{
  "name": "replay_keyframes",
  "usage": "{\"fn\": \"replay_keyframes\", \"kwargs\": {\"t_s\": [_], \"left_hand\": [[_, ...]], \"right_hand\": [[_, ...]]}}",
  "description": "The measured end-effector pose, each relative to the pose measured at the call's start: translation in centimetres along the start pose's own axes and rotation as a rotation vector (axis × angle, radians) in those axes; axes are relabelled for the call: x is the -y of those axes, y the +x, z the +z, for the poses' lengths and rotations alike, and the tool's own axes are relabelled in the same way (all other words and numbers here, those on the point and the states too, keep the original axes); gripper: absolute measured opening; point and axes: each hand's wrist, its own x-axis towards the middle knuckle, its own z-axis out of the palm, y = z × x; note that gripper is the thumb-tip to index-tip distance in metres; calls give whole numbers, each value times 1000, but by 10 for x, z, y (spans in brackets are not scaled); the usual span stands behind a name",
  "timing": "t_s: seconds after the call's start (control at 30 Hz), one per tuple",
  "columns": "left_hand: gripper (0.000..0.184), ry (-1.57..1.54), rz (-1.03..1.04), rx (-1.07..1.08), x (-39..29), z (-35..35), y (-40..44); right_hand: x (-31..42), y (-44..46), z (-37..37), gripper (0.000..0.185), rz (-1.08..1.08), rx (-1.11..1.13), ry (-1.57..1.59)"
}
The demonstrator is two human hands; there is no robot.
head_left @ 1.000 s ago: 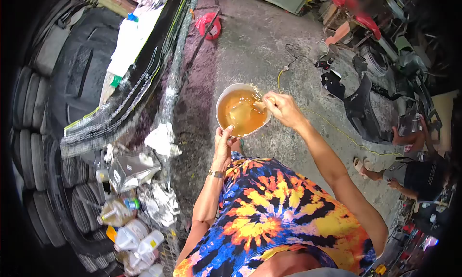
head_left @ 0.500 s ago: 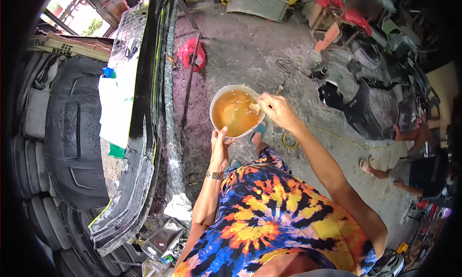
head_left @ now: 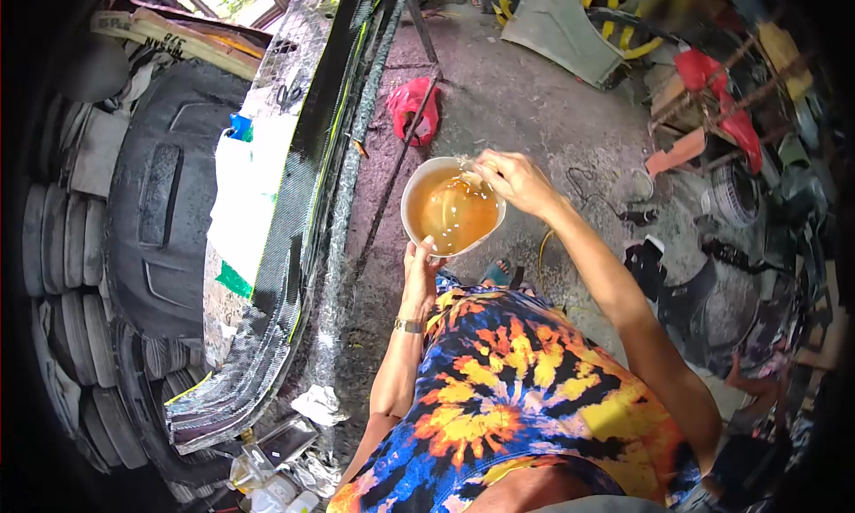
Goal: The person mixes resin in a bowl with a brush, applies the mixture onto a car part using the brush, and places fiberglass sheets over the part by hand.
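Note:
A white plastic tub (head_left: 411, 224) holds amber liquid (head_left: 452, 215) with bright glints on its surface. My left hand (head_left: 420, 268) grips the tub's near left side, the thumb over the rim. At the far right rim my right hand (head_left: 517, 180) is closed in a pinch. It holds something pale (head_left: 474, 176) that dips toward the liquid, partly hidden by the fingers; its kind does not show. Left of the tub stands a long black panel (head_left: 289, 237) with a woven texture, and a white sheet (head_left: 254, 188) lies beside it.
A red plastic bag (head_left: 413, 109) sits on the floor beyond the tub, beside a thin metal leg. Black car parts (head_left: 165, 192) are stacked at far left. A grey panel (head_left: 565, 32) lies at the back. Clutter and a chair with red cloth (head_left: 726, 103) stand right.
My view has turned, so the surroundings appear shifted. The tub is still in my left hand. My right hand has moved slightly outward along the tub's rim, away from me.

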Motion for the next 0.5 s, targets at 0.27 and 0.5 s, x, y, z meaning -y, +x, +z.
{"fn": "replay_keyframes", "kwargs": {"t_s": [0.27,0.5], "left_hand": [[48,30,8,-14,-30,37,65],[45,17,-20,5,-42,65,121]], "right_hand": [[-11,45,-15,21,-82,229,20],[-57,145,-20,22,27,144,211]]}}
